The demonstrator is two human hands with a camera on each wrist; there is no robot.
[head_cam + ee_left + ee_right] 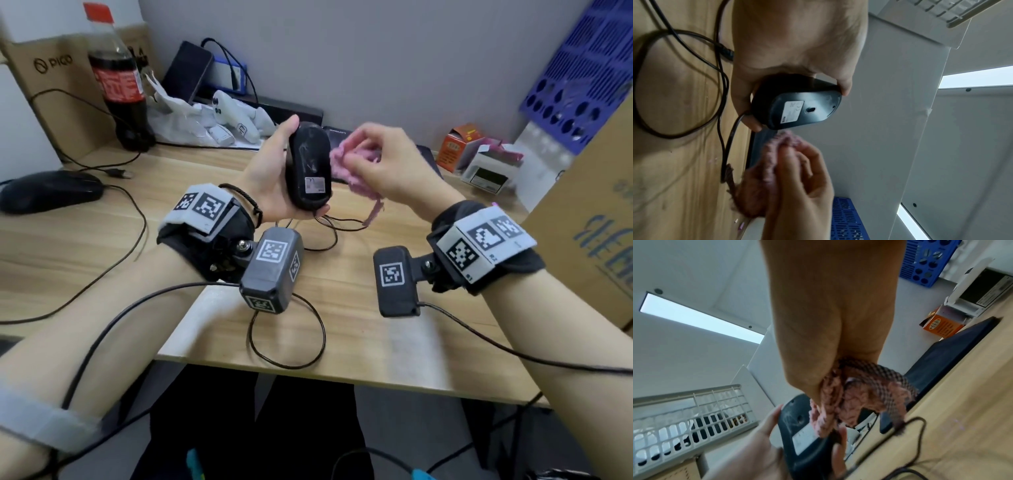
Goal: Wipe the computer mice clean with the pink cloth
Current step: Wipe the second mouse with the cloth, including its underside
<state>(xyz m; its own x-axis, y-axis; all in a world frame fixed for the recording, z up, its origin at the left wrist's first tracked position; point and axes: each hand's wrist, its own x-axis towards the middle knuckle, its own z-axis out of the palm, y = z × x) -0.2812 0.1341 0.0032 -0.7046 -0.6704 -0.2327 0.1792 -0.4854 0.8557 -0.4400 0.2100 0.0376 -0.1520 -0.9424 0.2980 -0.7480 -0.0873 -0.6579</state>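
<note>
My left hand holds a black wired mouse upright above the desk, its underside with a white label facing me. Thumb and fingers curl round its sides, as the left wrist view shows on the mouse. My right hand pinches a bunched pink cloth just right of the mouse, at its edge. In the right wrist view the cloth hangs from the fingers over the mouse's underside. A second black mouse lies on the desk at far left.
A wooden desk carries loose black cables, a cola bottle, white controllers, an orange box, and a cardboard box at right. A blue crate leans at the back right.
</note>
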